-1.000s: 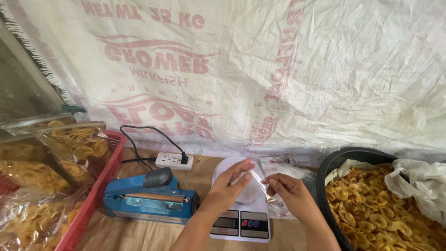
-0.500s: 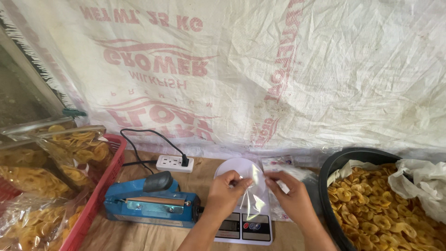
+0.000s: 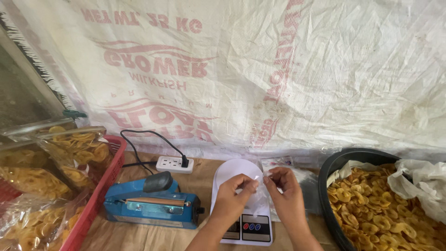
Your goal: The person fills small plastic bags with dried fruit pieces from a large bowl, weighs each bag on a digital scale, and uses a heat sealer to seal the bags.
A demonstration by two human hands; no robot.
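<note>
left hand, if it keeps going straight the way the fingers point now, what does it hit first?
The left hand points up and to the right, pinching a clear plastic bag over the white kitchen scale. Going straight on, it would probably meet the right hand first, whose fingertips hold the same bag; depth is unclear.

Left hand [image 3: 234, 197], right hand [image 3: 285, 193] raised together, fingertips pinched.

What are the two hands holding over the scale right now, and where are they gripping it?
Both hands, left hand and right hand, pinch the top edge of a clear plastic bag between their fingertips, above the white scale.
</note>
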